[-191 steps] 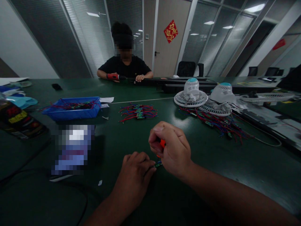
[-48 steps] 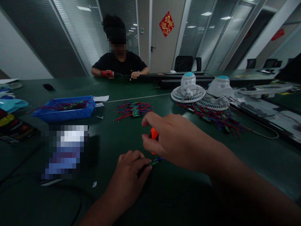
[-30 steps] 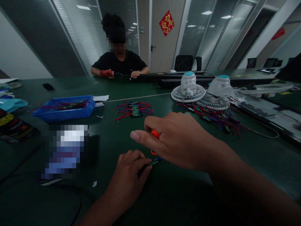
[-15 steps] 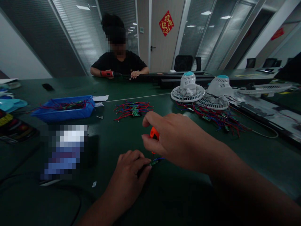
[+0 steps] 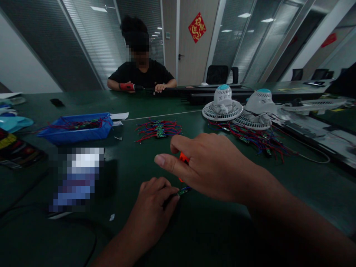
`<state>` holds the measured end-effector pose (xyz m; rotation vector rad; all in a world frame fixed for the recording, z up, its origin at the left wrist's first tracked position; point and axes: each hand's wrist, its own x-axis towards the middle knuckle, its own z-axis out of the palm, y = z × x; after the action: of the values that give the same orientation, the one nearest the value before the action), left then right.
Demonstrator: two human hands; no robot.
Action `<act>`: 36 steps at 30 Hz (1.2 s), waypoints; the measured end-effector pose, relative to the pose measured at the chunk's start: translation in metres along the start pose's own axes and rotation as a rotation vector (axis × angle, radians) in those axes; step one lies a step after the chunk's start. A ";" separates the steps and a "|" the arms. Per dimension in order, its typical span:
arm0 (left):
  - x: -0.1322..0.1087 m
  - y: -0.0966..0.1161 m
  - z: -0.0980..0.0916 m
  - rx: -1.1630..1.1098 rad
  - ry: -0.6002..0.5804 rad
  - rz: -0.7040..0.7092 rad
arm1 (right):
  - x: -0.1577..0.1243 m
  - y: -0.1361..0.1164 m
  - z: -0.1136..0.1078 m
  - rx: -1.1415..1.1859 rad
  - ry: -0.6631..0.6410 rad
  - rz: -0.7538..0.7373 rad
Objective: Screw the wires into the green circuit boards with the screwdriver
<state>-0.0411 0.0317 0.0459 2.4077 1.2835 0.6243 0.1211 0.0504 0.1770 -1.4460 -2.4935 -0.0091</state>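
Observation:
My left hand [image 5: 154, 202] rests on the green table [image 5: 194, 230], fingers curled and pinching a small green circuit board [image 5: 183, 191] with wires against the tabletop. My right hand [image 5: 205, 167] hovers just above it, closed round an orange-handled tool [image 5: 183, 158] that stands upright with its tip down at the board. The right thumb sticks out to the left, off the handle.
A bundle of wired boards [image 5: 158, 129] lies farther out. A blue tray [image 5: 75, 128] of the same parts sits at left. Two white fans [image 5: 222, 104] and a tangle of wires [image 5: 256, 142] lie at right. A person in black [image 5: 141, 74] works across the table.
Over the last second my right thumb closed onto the orange handle and has now swung out left again, turning the tool. My left hand and the board have stayed put.

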 end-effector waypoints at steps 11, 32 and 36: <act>0.000 -0.001 0.000 0.020 -0.017 -0.011 | -0.001 0.003 0.003 -0.028 0.026 -0.041; -0.001 -0.002 0.003 0.015 0.013 0.011 | 0.002 -0.002 0.000 0.038 -0.027 0.040; -0.001 -0.001 0.002 0.006 0.014 -0.001 | 0.003 0.001 0.001 -0.014 -0.009 0.042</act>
<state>-0.0416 0.0313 0.0432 2.4117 1.2934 0.6393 0.1200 0.0531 0.1762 -1.5065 -2.4745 -0.0129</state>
